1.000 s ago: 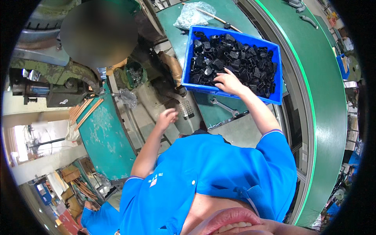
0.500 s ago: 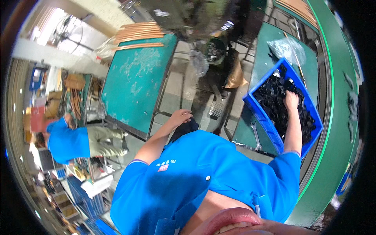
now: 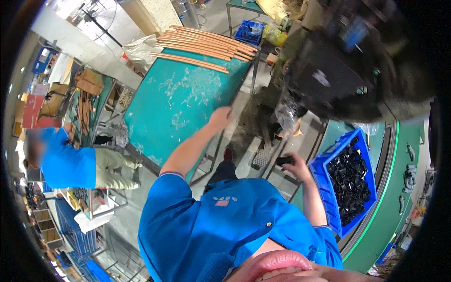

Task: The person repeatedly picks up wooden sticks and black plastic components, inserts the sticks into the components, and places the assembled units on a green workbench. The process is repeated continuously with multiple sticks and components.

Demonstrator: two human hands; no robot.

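Note:
My right hand [image 3: 297, 168] is closed on a small black part [image 3: 284, 160], held just left of a blue bin [image 3: 324, 185]. Many glossy black parts [image 3: 348, 181] fill that bin, which rests on a green-topped bench. My left hand [image 3: 221, 118] is beside the right edge of a green table [image 3: 188, 101]. Its fingers point away and are mostly hidden, so whether they hold anything does not show. Copper-coloured rods [image 3: 202, 42] lie side by side along the table's far end.
A large dark machine [image 3: 329, 70] fills the upper right. A perforated metal pedal [image 3: 261, 159] is on the floor below it. At the left, a person in a blue shirt [image 3: 68, 162] works by another bench. A small blue basket [image 3: 249, 32] stands at the back.
My right hand has come out of the bin to the left with a black part. My left hand has moved forward, toward the green table's edge. The view has turned leftward and farther ahead.

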